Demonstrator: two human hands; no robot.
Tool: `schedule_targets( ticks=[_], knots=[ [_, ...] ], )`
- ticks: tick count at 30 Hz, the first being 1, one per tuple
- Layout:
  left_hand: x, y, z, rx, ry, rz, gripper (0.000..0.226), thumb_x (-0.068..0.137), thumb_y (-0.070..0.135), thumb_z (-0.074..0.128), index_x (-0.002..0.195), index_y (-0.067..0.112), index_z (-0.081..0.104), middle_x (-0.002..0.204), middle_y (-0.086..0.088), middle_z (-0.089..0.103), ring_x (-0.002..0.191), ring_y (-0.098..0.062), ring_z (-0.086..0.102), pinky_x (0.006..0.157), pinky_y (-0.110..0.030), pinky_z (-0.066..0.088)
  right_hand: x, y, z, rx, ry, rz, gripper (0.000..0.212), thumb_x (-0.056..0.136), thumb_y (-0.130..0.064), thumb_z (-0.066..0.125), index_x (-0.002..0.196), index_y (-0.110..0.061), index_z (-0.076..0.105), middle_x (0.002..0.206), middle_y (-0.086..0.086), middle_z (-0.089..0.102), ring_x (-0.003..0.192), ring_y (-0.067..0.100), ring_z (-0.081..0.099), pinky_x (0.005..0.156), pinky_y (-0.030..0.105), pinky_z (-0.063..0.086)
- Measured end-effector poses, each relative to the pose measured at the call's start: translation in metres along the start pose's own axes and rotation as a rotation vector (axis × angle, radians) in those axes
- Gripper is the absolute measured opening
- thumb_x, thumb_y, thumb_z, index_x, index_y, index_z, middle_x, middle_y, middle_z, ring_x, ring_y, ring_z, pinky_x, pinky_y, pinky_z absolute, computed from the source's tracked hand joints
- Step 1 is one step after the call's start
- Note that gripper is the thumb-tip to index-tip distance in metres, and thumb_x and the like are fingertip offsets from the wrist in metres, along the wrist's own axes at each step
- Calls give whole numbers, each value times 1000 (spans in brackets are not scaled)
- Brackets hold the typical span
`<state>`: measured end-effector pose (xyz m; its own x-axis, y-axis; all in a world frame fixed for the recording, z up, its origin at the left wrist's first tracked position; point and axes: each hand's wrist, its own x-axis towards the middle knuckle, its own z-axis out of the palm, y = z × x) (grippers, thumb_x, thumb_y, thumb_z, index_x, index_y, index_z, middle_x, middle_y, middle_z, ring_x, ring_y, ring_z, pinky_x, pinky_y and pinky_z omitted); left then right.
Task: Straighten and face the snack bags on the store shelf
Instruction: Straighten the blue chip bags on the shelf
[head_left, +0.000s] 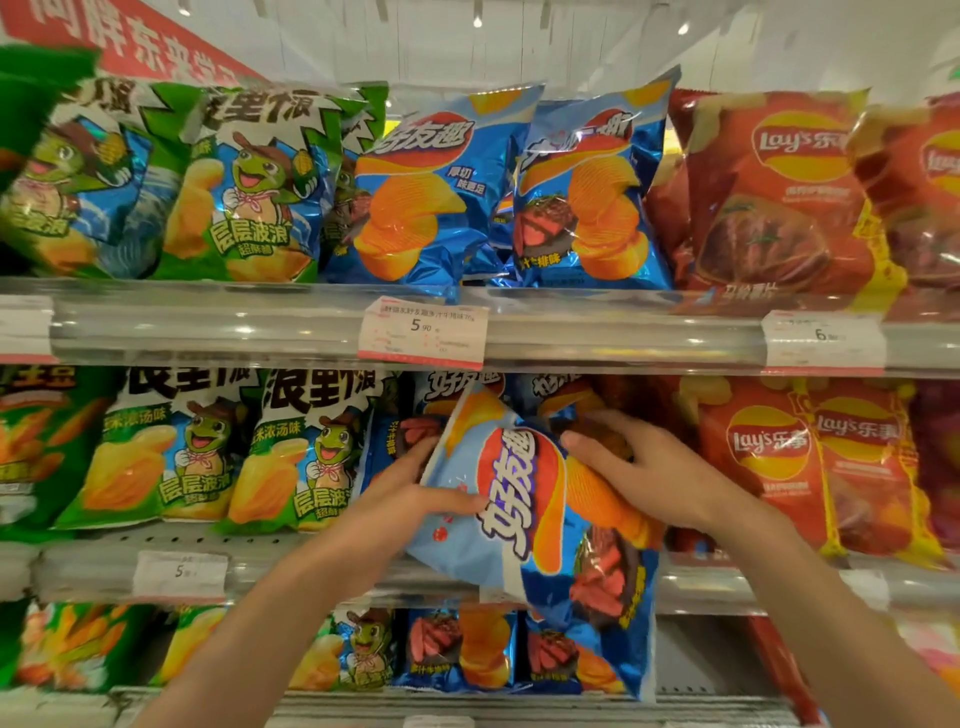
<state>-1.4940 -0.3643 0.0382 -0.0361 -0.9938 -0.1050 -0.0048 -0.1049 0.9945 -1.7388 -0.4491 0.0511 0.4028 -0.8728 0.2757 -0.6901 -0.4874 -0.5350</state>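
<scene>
A blue chip bag (540, 525) hangs turned sideways in front of the middle shelf (311, 571), its logo running vertically. My left hand (415, 493) grips its left edge, thumb across the front. My right hand (639, 467) rests on the bag's upper right side, fingers reaching toward the blue bags (561, 395) behind it. More blue bags of the same brand (415, 197) stand upright on the top shelf.
Green bags (249, 176) fill the left of each shelf and red bags (779, 192) the right. A price tag (422, 332) hangs on the top shelf rail. Lower down, more blue bags (462, 649) stand on the bottom shelf.
</scene>
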Motion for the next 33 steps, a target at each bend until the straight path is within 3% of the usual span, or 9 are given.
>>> schedule_targets(
  ticks=[3, 7, 11, 13, 16, 19, 22, 28, 33],
  knots=[
    [-1, 1, -2, 26, -21, 12, 49, 82, 1, 75, 118, 31, 59, 103, -3, 78, 93, -26, 75, 81, -41, 60, -4, -2, 10, 133, -89, 25, 56, 82, -72, 44, 118, -36, 66, 115, -20, 67, 106, -2, 62, 90, 12, 47],
    [3, 0, -7, 67, -6, 54, 48, 83, 5, 76, 121, 28, 59, 106, 0, 77, 95, -21, 75, 85, -38, 60, -10, 3, 24, 284, -72, 64, 51, 85, -69, 49, 102, -27, 73, 96, -5, 76, 88, 7, 71, 87, 38, 57],
    [12, -6, -7, 413, 75, 285, 43, 87, 42, 72, 127, 37, 54, 113, 18, 68, 94, 4, 68, 71, -15, 54, -15, 10, 22, 205, 117, 129, 59, 84, -74, 51, 84, -18, 70, 75, 18, 65, 61, 18, 64, 62, 45, 52],
    [19, -9, -8, 548, 169, 423, 38, 93, 50, 61, 127, 35, 56, 111, 15, 67, 88, 3, 65, 69, -18, 51, -20, 15, 18, 177, 226, 192, 56, 87, -67, 51, 78, -14, 67, 70, 19, 62, 58, 20, 58, 61, 45, 48],
    [42, -9, -19, 911, 336, 601, 39, 98, 47, 47, 128, 26, 60, 118, 5, 63, 106, -9, 58, 90, -33, 50, -26, 22, 12, 157, 326, 307, 60, 91, -62, 49, 78, -5, 65, 64, 15, 62, 63, 24, 61, 63, 41, 47],
    [69, 0, -31, 1253, 257, 471, 53, 88, 52, 40, 132, 28, 56, 130, -4, 62, 120, -27, 54, 102, -42, 43, -30, 24, 10, 199, 341, 386, 64, 92, -61, 47, 79, 0, 64, 57, 11, 58, 59, 26, 58, 58, 36, 42],
    [88, 8, -35, 1404, 139, 303, 67, 83, 63, 34, 142, 34, 44, 144, -3, 53, 131, -28, 48, 110, -44, 38, -33, 24, 11, 243, 332, 437, 61, 94, -60, 44, 85, -5, 67, 70, 13, 68, 68, 24, 64, 67, 36, 48],
    [96, 15, -25, 1301, 102, 336, 51, 88, 59, 57, 135, 39, 53, 141, 3, 57, 130, -23, 51, 109, -44, 40, -40, 16, 7, 365, 341, 494, 42, 98, -54, 42, 85, -18, 60, 80, -3, 62, 73, 9, 56, 75, 33, 41],
    [97, 13, -14, 1175, 236, 385, 44, 88, 56, 62, 122, 30, 59, 123, 2, 66, 115, -23, 60, 95, -37, 48, -44, 9, 5, 409, 354, 516, 42, 100, -51, 42, 86, -15, 59, 99, 10, 64, 77, 14, 59, 66, 35, 43]
  ],
)
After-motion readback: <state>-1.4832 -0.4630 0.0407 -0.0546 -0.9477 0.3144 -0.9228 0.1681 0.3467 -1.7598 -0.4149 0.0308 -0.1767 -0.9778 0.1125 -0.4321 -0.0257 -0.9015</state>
